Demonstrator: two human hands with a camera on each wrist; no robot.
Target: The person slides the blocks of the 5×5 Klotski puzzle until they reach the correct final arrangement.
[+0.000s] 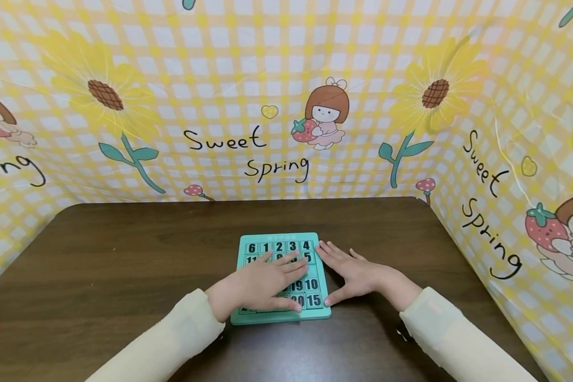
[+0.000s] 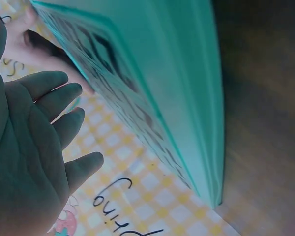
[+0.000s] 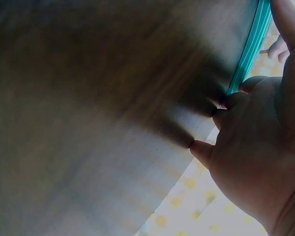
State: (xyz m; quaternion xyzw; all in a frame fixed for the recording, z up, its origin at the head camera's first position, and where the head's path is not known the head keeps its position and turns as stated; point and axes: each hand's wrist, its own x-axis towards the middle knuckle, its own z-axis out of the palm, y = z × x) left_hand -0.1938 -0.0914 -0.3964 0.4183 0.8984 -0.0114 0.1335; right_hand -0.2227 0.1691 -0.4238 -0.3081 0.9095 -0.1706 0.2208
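Note:
A turquoise number sliding puzzle [image 1: 280,319] lies flat on the table, its black-numbered tiles set in a framed grid. My left hand [image 1: 260,282] reaches over the puzzle from the lower left with fingers extended, hiding many of the middle tiles. In the left wrist view that palm [image 2: 29,142] hovers near the puzzle's face; whether a finger touches a tile I cannot tell. Beside the right edge, my right hand [image 1: 358,275] has its thumb and fingers spread, tips against or close to the frame. In the right wrist view its little finger [image 3: 201,152] rests on the table.
The dark brown wooden table [image 1: 124,286] extends around the puzzle on all sides. A yellow checked cloth [image 1: 229,95] with flowers and lettering rises behind the table and along both sides.

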